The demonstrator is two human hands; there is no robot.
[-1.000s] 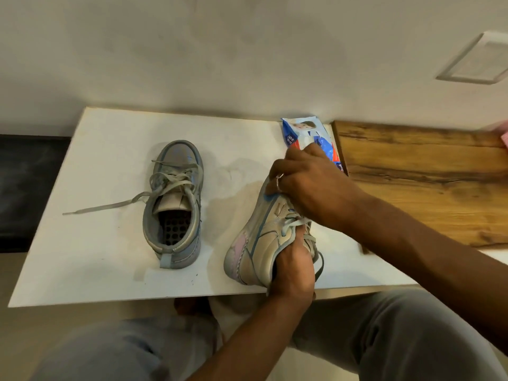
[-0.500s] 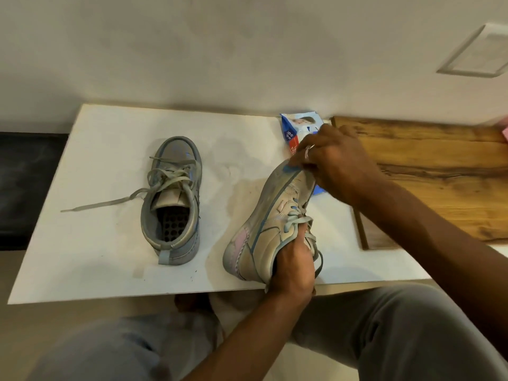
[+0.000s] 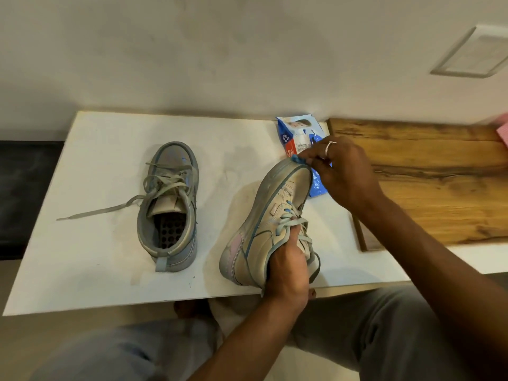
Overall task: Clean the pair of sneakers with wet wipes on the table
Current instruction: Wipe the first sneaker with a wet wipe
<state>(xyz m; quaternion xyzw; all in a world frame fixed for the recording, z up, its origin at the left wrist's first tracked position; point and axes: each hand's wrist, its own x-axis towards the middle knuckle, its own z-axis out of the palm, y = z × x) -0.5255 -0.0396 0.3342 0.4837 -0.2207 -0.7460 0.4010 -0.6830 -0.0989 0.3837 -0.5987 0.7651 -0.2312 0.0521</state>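
a pale plaster wall runs behind a white table (image 3: 96, 257), and a wooden board (image 3: 439, 188) lies over the table's right end, against the far edge. a flat wall plate (image 3: 472, 53) sits high on the right.

your left hand (image 3: 288, 273) grips the held sneaker (image 3: 269, 224) at its collar near the table's front edge, fingers curled into the opening and over the laces. the shoe is tipped onto its side, sole turned to the left, toe pointing at the far edge. your right hand (image 3: 346, 174), with a ring (image 3: 330, 148) on one finger, pinches a small blue wipe (image 3: 298, 160) against the tip of that toe.

the wipes pack (image 3: 298, 133) lies flat at the far edge, just beside the board's corner. your right hand and the shoe's toe cover its near part, so you cannot tell whether its flap is lifted or what is left inside.

the other sneaker (image 3: 167, 210) stands upright on its sole in the middle of the table, well apart from the held one, toe toward the far edge. its mouth gapes and shows only a perforated dark insole inside. one loose lace (image 3: 99, 211) trails from it toward the left edge.

something pink (image 3: 503, 130) shows at the picture's right edge, too cut off to name. your grey-trousered knees (image 3: 384, 325) sit below the front edge.
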